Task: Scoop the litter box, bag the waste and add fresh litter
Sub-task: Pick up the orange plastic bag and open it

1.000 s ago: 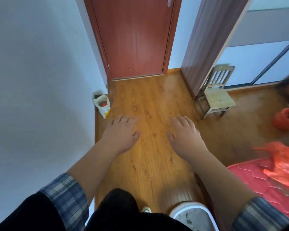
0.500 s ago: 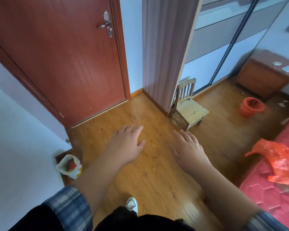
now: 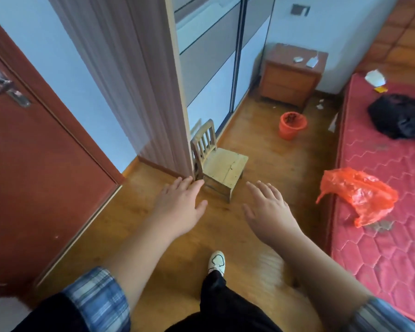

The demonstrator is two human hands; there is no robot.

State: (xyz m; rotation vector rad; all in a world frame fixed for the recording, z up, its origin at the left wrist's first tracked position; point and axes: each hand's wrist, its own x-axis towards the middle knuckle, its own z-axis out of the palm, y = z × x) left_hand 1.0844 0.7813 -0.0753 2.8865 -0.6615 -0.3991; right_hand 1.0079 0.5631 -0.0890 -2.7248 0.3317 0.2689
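Rightward of the right hand [image 3: 271, 212], empty and spread like the left hand [image 3: 180, 207], the red bag [image 3: 359, 195] seems best gripped by its rim.

A small wooden chair [image 3: 222, 164] stands on the wood floor [image 3: 261, 144], against the wardrobe's [image 3: 209, 56] corner. A red-brown door [image 3: 34, 176] is closed on the left. A nightstand [image 3: 290, 77] sits by the far wall, with an orange bucket [image 3: 291, 127] near it. A black bag [image 3: 403, 116] lies on the red mattress [image 3: 381, 236].
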